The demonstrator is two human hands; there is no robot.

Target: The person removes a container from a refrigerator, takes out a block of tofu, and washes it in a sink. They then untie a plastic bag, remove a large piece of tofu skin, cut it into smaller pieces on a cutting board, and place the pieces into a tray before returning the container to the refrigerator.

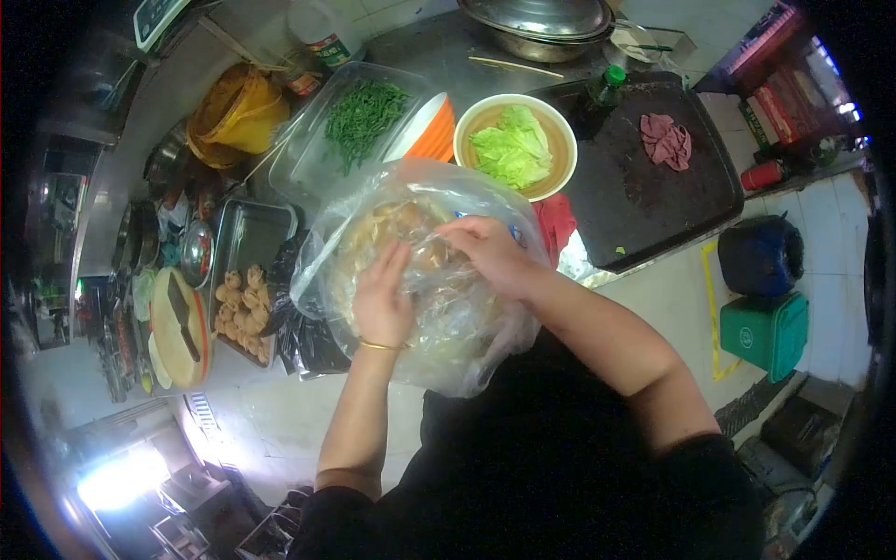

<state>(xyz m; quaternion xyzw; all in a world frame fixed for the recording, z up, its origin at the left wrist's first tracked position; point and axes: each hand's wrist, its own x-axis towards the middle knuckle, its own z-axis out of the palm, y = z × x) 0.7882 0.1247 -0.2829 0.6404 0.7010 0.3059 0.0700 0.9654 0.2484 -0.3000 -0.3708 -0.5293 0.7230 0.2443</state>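
A large clear plastic bag [439,345] sits at the counter's front edge, close to my body. Pale brownish food shows through it, but its kind is blurred by the plastic. My left hand [383,297] lies on the bag's left side, fingers stretched out. On the far right side of the bag, my right hand [490,250] has its fingers closed on the plastic. Just beyond stands a bowl [464,140] with lettuce leaves [513,149] in it. An orange-and-white bowl [427,129] tilts beside it.
Chopped greens [364,117] fill part of a clear tub at the back. Left are a metal tray [252,229] with brown round pieces, and a cutting board [168,345] bearing a knife [183,322]. A dark tray [653,201] at right holds a bottle [602,93] and a cloth [665,142].
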